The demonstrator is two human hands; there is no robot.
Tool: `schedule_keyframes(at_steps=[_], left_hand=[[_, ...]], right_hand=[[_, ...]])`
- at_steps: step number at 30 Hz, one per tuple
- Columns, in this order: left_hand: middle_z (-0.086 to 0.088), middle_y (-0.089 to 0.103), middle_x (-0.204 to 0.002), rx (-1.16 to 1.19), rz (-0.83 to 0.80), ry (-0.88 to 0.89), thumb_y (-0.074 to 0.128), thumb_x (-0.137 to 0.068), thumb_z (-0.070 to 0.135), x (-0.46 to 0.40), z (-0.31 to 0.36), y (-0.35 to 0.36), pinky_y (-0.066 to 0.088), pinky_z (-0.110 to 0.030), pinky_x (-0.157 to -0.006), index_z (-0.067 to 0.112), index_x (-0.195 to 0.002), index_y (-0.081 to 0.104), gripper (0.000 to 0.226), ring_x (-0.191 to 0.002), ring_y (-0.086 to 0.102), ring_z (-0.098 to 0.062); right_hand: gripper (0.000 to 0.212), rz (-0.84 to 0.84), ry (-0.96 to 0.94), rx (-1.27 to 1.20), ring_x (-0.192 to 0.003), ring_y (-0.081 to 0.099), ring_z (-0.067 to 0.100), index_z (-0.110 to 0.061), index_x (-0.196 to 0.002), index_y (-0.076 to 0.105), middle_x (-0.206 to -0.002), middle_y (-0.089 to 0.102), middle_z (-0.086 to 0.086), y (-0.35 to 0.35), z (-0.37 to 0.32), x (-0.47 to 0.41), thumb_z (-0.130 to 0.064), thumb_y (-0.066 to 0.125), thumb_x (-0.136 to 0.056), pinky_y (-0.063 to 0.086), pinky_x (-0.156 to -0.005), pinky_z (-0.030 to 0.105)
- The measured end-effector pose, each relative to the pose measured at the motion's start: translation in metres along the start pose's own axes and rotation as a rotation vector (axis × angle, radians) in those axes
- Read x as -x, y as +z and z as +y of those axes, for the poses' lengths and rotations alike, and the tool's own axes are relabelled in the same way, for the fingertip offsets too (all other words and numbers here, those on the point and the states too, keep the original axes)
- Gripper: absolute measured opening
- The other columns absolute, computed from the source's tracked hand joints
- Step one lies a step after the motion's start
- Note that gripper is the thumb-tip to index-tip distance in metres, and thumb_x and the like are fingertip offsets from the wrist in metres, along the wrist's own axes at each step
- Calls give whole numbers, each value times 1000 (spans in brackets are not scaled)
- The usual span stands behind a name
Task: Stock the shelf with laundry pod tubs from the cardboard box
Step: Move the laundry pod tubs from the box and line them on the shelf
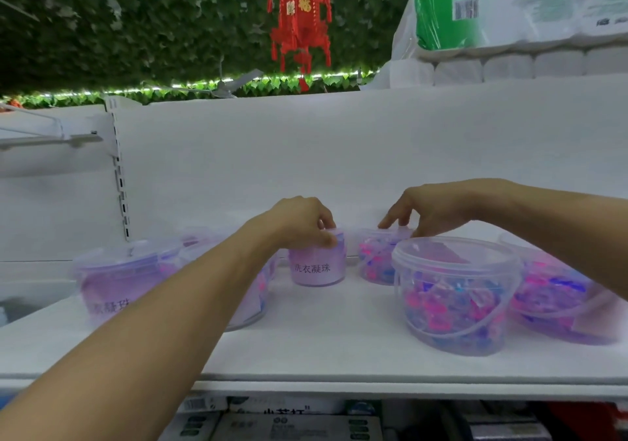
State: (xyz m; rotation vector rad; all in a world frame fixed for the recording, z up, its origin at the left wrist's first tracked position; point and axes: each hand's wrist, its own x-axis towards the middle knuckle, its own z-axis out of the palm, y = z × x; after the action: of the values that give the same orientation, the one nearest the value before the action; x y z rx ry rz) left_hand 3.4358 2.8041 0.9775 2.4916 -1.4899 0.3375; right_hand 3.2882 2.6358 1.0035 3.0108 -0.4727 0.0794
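Several clear tubs (pixel 453 291) of pink-blue pods, lilac labels, white shelf (pixel 326 349)

Red paper lantern (pixel 299 19) with gold characters hangs in front of a wall of green leaves (pixel 136 26). String of small lights (pixel 217 82) runs along the foliage's lower edge. Wrapped pack of toilet rolls (pixel 516 22), green-printed film, sits at upper right. Boxed goods (pixel 292 420) at bottom edge; labels blurred.

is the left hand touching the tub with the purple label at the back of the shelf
Touching. The head view shows the left hand over the purple-label tub, its fingers curled round the lid rim with no gap.
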Motion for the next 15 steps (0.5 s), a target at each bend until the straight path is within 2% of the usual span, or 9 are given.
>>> schedule_keyframes(at_steps=[3, 5, 6, 8, 10, 11, 13, 15], left_hand=[[6, 66, -112, -6, -6, -14, 62, -85, 38, -1, 2, -1, 47, -26, -81, 30, -111, 67, 27, -97, 60, -17], [4, 66, -112, -8, -13, -30, 62, -85, 37, -2, 3, -2, 50, -28, -81, 31, -111, 66, 27, -97, 61, -18], [3, 66, -112, -10, -15, -34, 62, -85, 36, -3, 4, -3, 50, -28, -82, 31, -111, 66, 27, -97, 61, -19], [4, 65, -114, -9, -24, -34, 61, -85, 36, -3, 3, -3, 50, -29, -84, 32, -112, 65, 28, -98, 60, -19], [6, 64, -118, -8, -35, -27, 60, -86, 36, -1, 1, -4, 49, -29, -86, 32, -115, 65, 29, -101, 59, -19], [6, 64, -119, -7, -36, -24, 60, -87, 36, 0, 1, -4, 49, -29, -87, 31, -116, 64, 30, -102, 59, -19], [7, 63, -120, -9, -36, -18, 60, -87, 35, 2, 0, -4, 47, -28, -85, 31, -118, 63, 31, -103, 58, -18], [6, 64, -119, -10, -33, -18, 60, -87, 35, 2, 1, -4, 48, -28, -84, 32, -117, 64, 31, -102, 58, -19]], right_hand=[[36, 79, 42, -26, -74, 67, 14, -25, -111, 68, -92, 70, -4, 0, 3, -3, -35, 74, -77, 54, -77, 27], [25, 144, 36, -154, -63, 69, 17, -18, -98, 73, -78, 72, 1, -4, 6, -3, -34, 73, -78, 56, -67, 26], [20, 164, 29, -239, -63, 69, 18, -15, -97, 74, -78, 73, 4, -6, 7, -3, -29, 70, -82, 56, -65, 26], [21, 140, 44, -365, -79, 68, 19, -18, -104, 73, -92, 73, 5, -9, 14, -2, -16, 64, -85, 56, -73, 29], [41, -28, 93, -371, -108, 60, 18, -30, -114, 68, -119, 64, -1, -9, 20, 1, -6, 62, -81, 51, -93, 33], [49, -121, 117, -391, -115, 56, 17, -33, -118, 65, -127, 57, -3, -7, 21, 1, -3, 62, -79, 48, -99, 34], [51, -162, 129, -422, -114, 59, 16, -28, -122, 64, -129, 55, -5, -3, 21, 2, -3, 67, -77, 51, -94, 29], [37, -46, 113, -376, -95, 69, 17, -20, -111, 71, -117, 66, -5, 1, 17, -1, -14, 76, -74, 56, -82, 27]])
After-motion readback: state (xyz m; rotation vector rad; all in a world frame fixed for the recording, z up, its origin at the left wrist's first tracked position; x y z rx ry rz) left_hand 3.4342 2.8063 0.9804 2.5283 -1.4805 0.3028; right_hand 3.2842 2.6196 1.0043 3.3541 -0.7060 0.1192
